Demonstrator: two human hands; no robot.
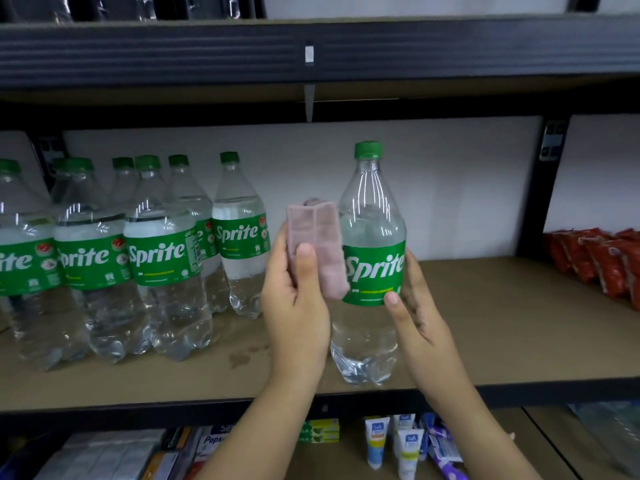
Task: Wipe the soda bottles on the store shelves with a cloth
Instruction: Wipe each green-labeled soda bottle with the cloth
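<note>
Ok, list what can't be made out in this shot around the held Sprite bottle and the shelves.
All in the head view:
- Held bottle: its left side is behind the pink cloth; its back faces away.
- Right hand: fingers hidden behind the bottle.
- Leftmost bottle: label cut by the frame edge.
- Tubes below: print too small.
- Top shelf: goods cropped, dark.

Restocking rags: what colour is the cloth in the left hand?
Pale pink cloth, seen in the head view.

Bottle [370, 237] on shelf [485, 323], bottle row [138, 258] left, packets [602, 261] right
</note>
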